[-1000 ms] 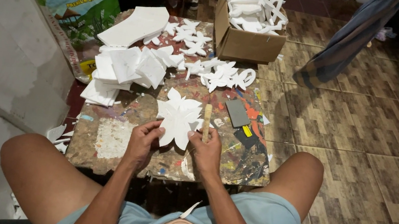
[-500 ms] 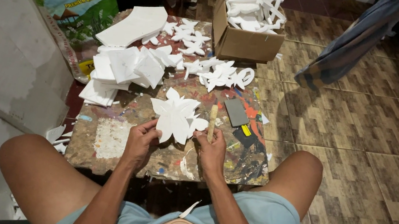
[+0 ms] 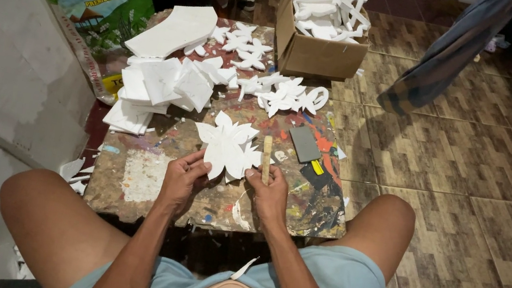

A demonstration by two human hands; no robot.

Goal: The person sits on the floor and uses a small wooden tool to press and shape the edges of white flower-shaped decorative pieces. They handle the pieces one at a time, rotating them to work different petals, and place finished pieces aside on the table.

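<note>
The white foam flower cutout (image 3: 227,150) sits a bit further from the person now than 1 s ago, turned slightly, so a different petal edge faces the stick; looks like they're working round the outline edge by edge, w/ more petals to go. Left hand (image 3: 183,177) pinches the cutout's near-left petal, fingers closed on it. Right hand (image 3: 270,193) is wrapped round a thin wooden stick (image 3: 266,158), upright, just right of the cutout and touching its edge. Cutout lies flat on the paint-stained desk (image 3: 141,177), near its middle. Behind the cutout: stack of white foam squares (image 3: 162,85) to the left, loose finished flower shapes (image 3: 281,93) farther back. Right of the cutout, a grey sanding pad (image 3: 305,143). Well behind, a cardboard box (image 3: 317,54) full of white pieces.
</note>
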